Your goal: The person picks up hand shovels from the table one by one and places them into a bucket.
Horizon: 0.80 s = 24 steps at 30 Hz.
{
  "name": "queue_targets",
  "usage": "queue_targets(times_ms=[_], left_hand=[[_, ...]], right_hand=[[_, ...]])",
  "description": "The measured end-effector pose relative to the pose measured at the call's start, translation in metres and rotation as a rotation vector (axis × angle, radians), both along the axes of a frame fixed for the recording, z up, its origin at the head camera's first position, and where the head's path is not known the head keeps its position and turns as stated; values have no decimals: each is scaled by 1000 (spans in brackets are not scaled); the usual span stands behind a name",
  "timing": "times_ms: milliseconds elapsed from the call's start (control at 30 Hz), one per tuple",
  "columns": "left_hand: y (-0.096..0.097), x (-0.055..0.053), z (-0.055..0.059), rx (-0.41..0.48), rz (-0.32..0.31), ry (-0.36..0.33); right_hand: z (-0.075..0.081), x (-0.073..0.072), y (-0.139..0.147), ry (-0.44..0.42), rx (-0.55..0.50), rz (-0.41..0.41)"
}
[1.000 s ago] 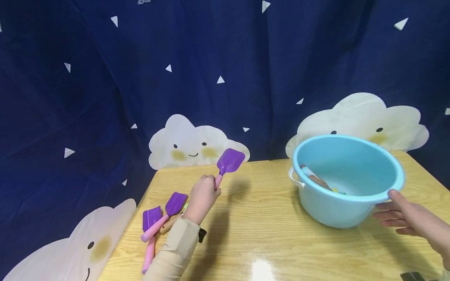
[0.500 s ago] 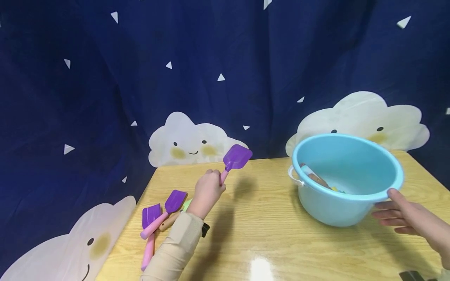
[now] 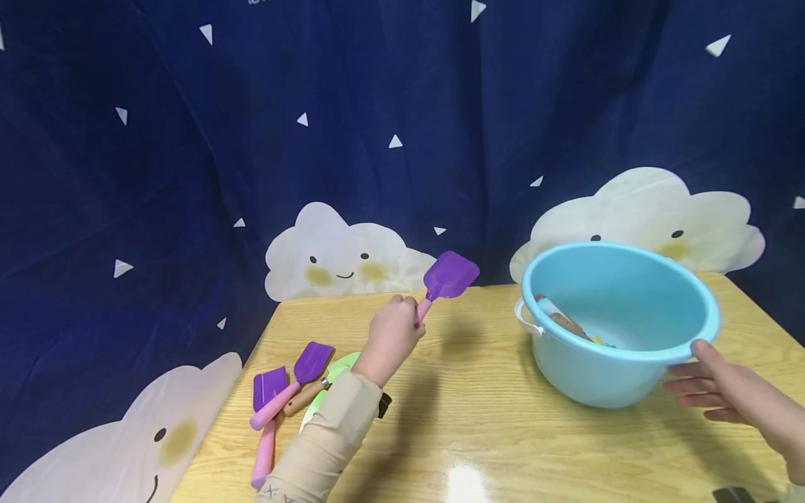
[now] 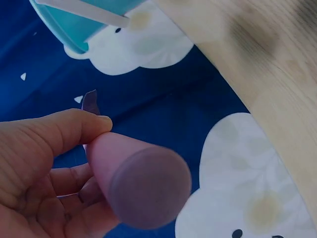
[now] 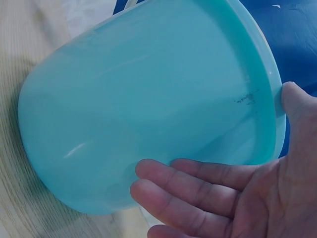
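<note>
Purple spatulas point(image 3: 451, 274): three; one in left hand point(image 3: 393, 335), two on table point(image 3: 503, 440).

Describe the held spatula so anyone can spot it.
On the table, find the blue tub. To its left in the head view, the left hand grips the pink-handled purple spatula; it alone is raised; its two lookalikes lie on the table.

Turquoise tub point(image 5: 138, 99), right grip point(image 5: 252, 198), thumb point(image 5: 295, 101) on rim point(image 5: 270, 64), wooden tabletop point(image 5: 34, 29)
</note>
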State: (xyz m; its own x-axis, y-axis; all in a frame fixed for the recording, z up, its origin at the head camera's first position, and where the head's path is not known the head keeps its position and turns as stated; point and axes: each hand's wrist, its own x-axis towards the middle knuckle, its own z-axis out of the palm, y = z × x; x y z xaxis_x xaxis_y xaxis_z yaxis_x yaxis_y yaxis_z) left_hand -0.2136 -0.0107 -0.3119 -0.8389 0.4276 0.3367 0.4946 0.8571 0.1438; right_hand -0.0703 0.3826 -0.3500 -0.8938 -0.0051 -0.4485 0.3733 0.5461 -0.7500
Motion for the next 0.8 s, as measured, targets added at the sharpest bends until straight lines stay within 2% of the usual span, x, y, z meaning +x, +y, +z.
queue_targets(times_ms=[167, 433, 800], left_hand=[[10, 2, 4, 10, -24, 27], [23, 5, 9, 11, -50, 21], [37, 10, 15, 16, -89, 55]], right_hand=[[0, 1, 1, 13, -2, -3], [-1, 1, 1, 9, -1, -9], [-1, 2, 0, 17, -10, -2]])
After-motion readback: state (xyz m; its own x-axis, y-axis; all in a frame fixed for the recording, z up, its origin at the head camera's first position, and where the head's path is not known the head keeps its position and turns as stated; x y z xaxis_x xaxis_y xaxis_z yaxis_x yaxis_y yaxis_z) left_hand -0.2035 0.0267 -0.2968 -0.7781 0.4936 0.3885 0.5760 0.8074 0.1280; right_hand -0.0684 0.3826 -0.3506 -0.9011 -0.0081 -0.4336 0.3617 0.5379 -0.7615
